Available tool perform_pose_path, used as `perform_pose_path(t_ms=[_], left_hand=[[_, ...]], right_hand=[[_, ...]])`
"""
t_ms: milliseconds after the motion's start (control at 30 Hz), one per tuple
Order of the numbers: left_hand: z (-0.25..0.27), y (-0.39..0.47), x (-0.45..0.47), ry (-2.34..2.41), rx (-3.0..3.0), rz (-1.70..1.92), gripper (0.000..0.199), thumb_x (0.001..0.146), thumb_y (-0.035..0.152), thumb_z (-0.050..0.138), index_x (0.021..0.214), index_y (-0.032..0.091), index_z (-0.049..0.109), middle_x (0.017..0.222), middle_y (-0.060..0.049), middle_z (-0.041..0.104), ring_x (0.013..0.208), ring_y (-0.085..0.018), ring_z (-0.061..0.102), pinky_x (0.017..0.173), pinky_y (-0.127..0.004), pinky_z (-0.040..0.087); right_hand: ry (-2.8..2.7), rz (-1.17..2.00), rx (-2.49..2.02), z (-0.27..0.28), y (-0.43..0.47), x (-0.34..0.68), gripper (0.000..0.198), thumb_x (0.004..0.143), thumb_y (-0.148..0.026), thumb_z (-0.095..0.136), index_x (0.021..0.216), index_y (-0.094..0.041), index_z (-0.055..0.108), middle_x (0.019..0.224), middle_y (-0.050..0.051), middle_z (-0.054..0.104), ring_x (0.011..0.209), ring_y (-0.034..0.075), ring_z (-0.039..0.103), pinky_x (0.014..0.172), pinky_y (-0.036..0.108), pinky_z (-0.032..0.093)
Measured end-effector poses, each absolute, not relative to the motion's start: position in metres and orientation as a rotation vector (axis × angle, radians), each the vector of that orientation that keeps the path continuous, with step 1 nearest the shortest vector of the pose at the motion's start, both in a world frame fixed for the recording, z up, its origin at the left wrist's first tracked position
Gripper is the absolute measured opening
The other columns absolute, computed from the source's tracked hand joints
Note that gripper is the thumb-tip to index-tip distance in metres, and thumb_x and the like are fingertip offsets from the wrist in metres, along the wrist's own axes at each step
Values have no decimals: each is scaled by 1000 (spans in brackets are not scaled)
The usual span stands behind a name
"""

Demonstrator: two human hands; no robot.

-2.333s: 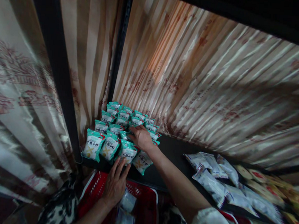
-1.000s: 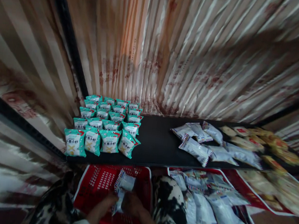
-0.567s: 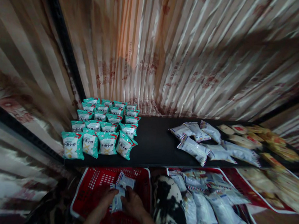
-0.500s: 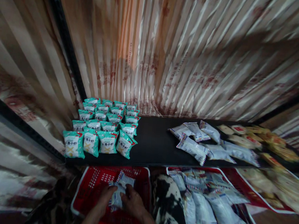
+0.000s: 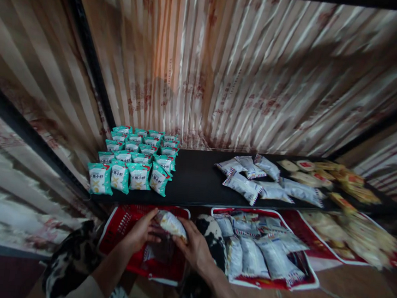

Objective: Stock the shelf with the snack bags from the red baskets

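The left hand (image 5: 140, 234) and right hand (image 5: 195, 246) have moved up the frame since the earlier view, reaching lower centre, below a long black shelf (image 5: 195, 181). Over a red plastic basket with a white rim (image 5: 123, 219) is a white-and-yellow, pillow-shaped plastic packet (image 5: 173, 225), likely light, soft, slick and crushable, best cradled gently at both ends. Right fingers close on its right end; left fingers curve half open at the other, grip unclear.

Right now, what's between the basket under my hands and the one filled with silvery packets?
Black-and-white patterned cloth, probably over your knee, lies between the left basket and the packet-filled basket, in the head view.
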State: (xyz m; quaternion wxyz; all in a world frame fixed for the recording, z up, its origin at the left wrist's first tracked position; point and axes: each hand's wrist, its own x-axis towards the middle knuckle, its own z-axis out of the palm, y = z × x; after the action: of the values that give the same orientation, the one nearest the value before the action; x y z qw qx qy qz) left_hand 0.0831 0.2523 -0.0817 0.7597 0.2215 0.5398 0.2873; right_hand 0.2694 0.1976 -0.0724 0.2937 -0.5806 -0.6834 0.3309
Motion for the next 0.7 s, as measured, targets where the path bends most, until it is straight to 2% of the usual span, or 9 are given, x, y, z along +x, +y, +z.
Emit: perform_pose_path(t_ms=[200, 400, 533, 633, 700], left_hand=[[-55, 259, 114, 1069, 644, 732, 38, 83, 43, 51, 105, 13, 59, 100, -12, 66, 82, -18, 64, 55, -25, 53], [-42, 266, 149, 1024, 863, 712, 44, 74, 42, 65, 108, 16, 56, 96, -9, 67, 75, -15, 65, 55, -22, 50], [-39, 277, 169, 1076, 907, 770, 45, 69, 44, 70, 101, 15, 58, 88, -7, 68, 66, -13, 63, 48, -18, 44], [-38, 289, 183, 1115, 974, 846, 43, 67, 43, 71, 98, 15, 59, 83, -5, 69, 62, -12, 62, 42, -17, 37], [-38, 298, 192, 1120, 1002, 878, 42, 67, 40, 72, 98, 15, 59, 87, -6, 70, 66, -14, 63, 45, -18, 40]], right_hand=[[-1472, 1083, -1531, -54, 204, 297, 49, 80, -45, 53, 121, -18, 50, 103, 8, 67, 89, 23, 64, 77, 34, 52], [-1267, 1180, -1473, -52, 212, 319, 46, 80, -51, 52, 112, -18, 55, 99, 6, 69, 87, 23, 65, 76, 35, 52], [-1149, 1265, -1380, -49, 218, 329, 46, 81, -52, 52, 113, -18, 56, 102, 7, 69, 92, 23, 65, 80, 36, 51], [-1138, 1235, -1375, -49, 227, 336, 49, 76, -53, 59, 111, -18, 58, 105, 7, 69, 96, 25, 64, 86, 39, 50], [-1143, 1196, -1380, -50, 236, 341, 51, 72, -54, 63, 109, -18, 59, 105, 7, 69, 97, 25, 64, 86, 39, 50]])
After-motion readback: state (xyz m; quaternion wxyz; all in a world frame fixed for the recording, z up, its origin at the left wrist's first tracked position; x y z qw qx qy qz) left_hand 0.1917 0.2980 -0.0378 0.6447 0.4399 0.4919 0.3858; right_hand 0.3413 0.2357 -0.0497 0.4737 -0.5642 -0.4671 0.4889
